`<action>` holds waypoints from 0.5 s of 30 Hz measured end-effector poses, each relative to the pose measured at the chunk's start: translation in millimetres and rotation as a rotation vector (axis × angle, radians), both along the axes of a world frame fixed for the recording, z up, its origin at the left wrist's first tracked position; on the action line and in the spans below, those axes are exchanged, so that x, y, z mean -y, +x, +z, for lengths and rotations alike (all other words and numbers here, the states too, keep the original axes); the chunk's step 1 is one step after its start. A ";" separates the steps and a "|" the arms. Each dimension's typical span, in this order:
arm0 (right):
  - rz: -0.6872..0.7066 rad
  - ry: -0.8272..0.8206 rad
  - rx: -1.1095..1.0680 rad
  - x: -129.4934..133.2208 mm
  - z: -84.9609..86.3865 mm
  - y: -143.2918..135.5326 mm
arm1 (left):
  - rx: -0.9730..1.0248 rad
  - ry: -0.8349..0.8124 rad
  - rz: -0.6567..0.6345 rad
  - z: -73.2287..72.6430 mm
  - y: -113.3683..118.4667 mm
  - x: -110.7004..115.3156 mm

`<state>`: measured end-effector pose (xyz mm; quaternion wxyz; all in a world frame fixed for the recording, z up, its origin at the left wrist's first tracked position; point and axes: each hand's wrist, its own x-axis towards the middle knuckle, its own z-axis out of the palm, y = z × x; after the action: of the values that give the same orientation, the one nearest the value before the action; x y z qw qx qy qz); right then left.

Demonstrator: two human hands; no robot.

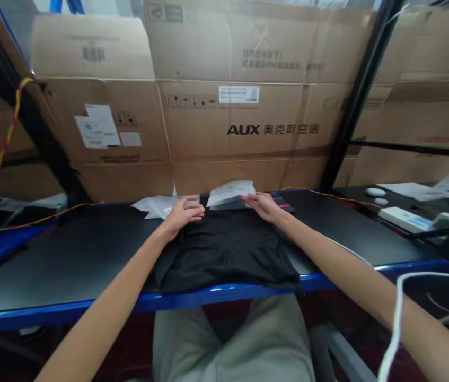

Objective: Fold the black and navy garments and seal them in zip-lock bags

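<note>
pinching white bag (pixel 230 192) at right edge with right hand (pixel 262 205), just past black cloth (pixel 232 249). left hand (pixel 186 213) at cloth's far left corner beside white wrapping (pixel 155 206), fingers loosely bent, can't tell if gripping. cloth wrinkled, across table (pixel 89 260) to near edge.

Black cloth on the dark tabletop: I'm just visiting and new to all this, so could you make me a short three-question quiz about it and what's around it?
1. True or false: the black cloth lies on the dark tabletop.

2. Multiple choice: what colour is the front edge of the tabletop?
A) Yellow
B) Blue
C) White

3. Short answer: which of the person's hands is at the right end of the white packet, by the cloth's far edge?

Key: 1. True. 2. B. 3. The right hand.
</note>
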<state>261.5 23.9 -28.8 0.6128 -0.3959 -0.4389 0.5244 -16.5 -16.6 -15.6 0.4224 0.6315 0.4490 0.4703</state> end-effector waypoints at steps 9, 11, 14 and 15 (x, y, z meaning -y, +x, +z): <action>-0.070 0.019 0.046 -7.6 -7.4 -0.2 | -0.541 0.248 -0.131 -15.2 2.7 -5.9; -0.122 0.049 0.092 -10.1 -8.2 1.4 | -0.613 0.286 -0.150 -16.0 1.6 -6.2; -0.213 0.098 0.189 -13.3 -6.4 8.9 | -0.691 0.313 -0.177 -15.9 0.0 -6.2; -0.246 0.124 0.232 -13.6 -4.7 12.3 | -0.710 0.317 -0.187 -15.7 -0.5 -6.0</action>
<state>273.8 37.5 -33.5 0.6409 -0.4660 -0.4864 0.3681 -16.9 -10.5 -31.2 0.1795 0.8502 0.4295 0.2458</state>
